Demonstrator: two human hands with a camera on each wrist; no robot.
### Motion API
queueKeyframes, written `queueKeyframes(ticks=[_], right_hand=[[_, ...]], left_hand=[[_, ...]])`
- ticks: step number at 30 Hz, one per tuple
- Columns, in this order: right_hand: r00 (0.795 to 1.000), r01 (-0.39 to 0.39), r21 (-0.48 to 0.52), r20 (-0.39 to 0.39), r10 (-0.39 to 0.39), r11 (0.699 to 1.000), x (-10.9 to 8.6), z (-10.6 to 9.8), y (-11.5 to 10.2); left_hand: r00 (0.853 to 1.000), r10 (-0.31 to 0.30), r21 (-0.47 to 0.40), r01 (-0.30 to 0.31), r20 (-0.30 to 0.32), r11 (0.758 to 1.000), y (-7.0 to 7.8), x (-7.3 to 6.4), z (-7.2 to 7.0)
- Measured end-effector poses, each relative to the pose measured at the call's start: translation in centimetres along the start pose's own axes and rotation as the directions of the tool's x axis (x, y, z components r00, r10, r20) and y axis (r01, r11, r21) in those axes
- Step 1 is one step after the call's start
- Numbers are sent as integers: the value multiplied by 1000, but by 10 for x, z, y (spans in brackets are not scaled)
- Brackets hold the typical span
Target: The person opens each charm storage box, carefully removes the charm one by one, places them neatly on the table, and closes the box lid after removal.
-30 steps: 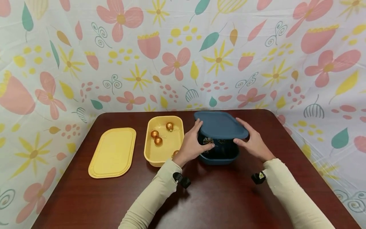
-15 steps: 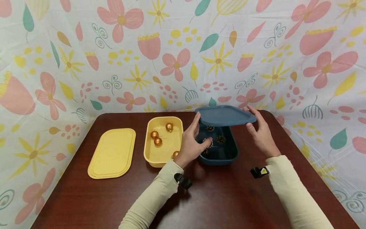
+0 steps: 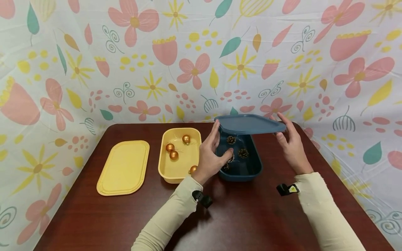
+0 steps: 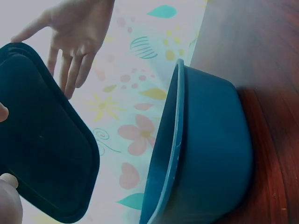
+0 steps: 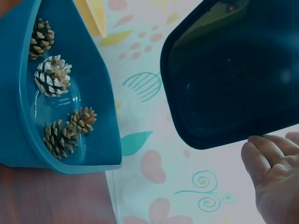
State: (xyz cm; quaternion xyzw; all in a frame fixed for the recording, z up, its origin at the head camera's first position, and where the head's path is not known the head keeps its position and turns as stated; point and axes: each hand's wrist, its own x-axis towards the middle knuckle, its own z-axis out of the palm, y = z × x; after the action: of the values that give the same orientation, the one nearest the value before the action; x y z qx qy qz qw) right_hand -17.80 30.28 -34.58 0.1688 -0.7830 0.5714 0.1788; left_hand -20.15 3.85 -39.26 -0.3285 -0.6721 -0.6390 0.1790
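Note:
A dark blue lid (image 3: 251, 124) is held tilted above and behind the blue container (image 3: 240, 176), its underside facing the wrist cameras. My right hand (image 3: 295, 151) holds the lid's right corner between thumb and fingers. My left hand (image 3: 210, 157) has its straight fingers against the lid's left end; the thumb stands apart over the container's left side. Several pinecones (image 5: 53, 76) lie inside the blue container, some partly hidden by the left hand in the head view.
Left of the blue container stands a yellow container (image 3: 180, 172) with several copper-coloured ball ornaments (image 3: 174, 155). A yellow lid (image 3: 124, 167) lies flat farther left on the dark wooden table (image 3: 245, 212). A flower-patterned cloth (image 3: 194, 94) hangs behind.
The blue lid has risen, with its right end shifting right and tilting, uncovering more of the container and its pinecones. My right hand has moved up and right; the left stays nearly in place.

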Motion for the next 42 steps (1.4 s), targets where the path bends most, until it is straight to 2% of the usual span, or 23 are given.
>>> queueKeyframes(ticks=[5, 11, 17, 24, 29, 32, 35, 39, 42], right_hand=[[1000, 27, 84, 1, -27, 996, -1, -2, -2], [995, 100, 204, -3, -101, 974, -4, -5, -3], [992, 125, 262, -43, -118, 957, -7, -8, -6], [997, 51, 193, -74, -38, 980, -13, -13, -11], [994, 76, 135, -92, -64, 988, -15, -15, -11], [991, 101, 147, -102, -87, 984, -16, -16, -8], [987, 99, 91, -137, -86, 991, -18, -17, -3], [982, 59, -67, -173, -70, 996, -20, -20, 5], [985, 36, -75, -164, -48, 997, -21, -23, 13]], left_hand=[[1000, -13, -20, 14, 16, 1000, 5, 0, 2], [998, -5, 143, -3, 55, 990, 7, 0, 4], [993, 12, 188, -35, 120, 982, 7, 2, 9], [983, -38, 260, -11, 181, 966, 11, 9, 15], [985, -50, 296, -1, 164, 955, 12, 18, 19], [984, -100, 321, 48, 149, 946, 12, 24, 21], [976, -168, 330, 114, 141, 937, 11, 29, 23], [956, -258, 332, 200, 140, 922, 8, 35, 24], [933, -325, 324, 263, 153, 909, 7, 38, 26]])
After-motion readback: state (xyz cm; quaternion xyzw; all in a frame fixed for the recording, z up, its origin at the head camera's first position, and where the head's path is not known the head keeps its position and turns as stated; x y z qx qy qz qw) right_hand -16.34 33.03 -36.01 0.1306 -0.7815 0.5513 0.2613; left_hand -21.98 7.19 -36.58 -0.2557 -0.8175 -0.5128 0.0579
